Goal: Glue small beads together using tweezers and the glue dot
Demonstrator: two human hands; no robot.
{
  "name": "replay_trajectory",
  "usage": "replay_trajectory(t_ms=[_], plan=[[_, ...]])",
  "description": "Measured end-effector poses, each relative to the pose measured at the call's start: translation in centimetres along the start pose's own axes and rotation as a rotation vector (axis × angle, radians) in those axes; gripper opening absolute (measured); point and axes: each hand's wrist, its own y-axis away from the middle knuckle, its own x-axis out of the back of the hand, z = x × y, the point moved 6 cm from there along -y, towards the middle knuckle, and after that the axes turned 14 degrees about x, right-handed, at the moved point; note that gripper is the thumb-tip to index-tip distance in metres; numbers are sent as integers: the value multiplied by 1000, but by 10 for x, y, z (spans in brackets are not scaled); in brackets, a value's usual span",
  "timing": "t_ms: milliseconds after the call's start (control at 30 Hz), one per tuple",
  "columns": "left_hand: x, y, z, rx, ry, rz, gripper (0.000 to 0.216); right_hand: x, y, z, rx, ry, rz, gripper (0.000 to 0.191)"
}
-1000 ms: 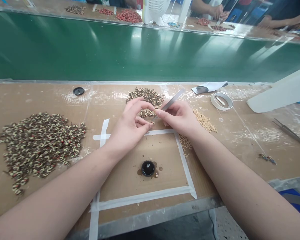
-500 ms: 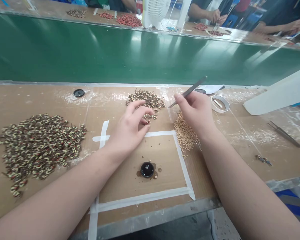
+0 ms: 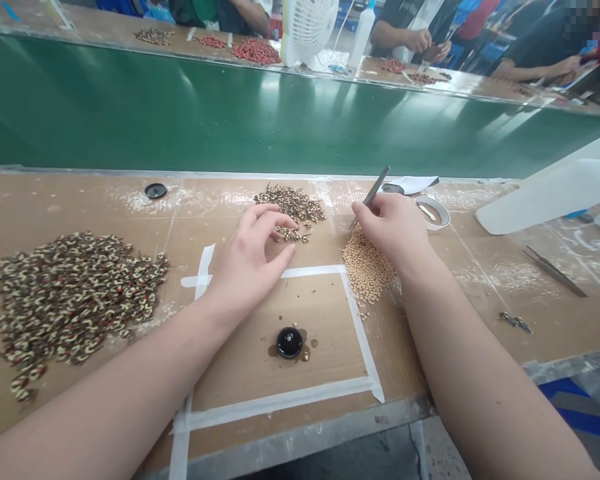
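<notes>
My right hand (image 3: 399,223) grasps tweezers (image 3: 379,186) at the far end of the tan beads (image 3: 367,270); I cannot tell whether my curled left hand (image 3: 247,260) grips anything.

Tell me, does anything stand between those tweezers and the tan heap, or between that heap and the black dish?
Nothing visible blocks the tweezers in the right hand; their tip is at the far edge of the tan heap. Towards the black dish, a flat strip of white tape crosses, but nothing tall.
</notes>
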Motion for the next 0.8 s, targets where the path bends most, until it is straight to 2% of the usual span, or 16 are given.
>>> replay_trajectory(t_ms=[300,467,533,600,700,800], plan=[[8,3,11,-96,95,90,25,0,1,-2,-22,14,-43,36],[8,3,8,-24,167,52,23,-1,0,0,-16,-19,-23,36],[5,1,5,60,249,-17,19,-2,0,-1,12,-114,30,38],[-1,-2,2,143,375,-140,14,-3,2,-7,87,-337,106,37],[-13,-3,1,247,567,-388,25,-5,9,-30,308,-790,171,36],[-20,-2,-1,330,700,-548,30,-3,18,-57,553,-1015,153,35]])
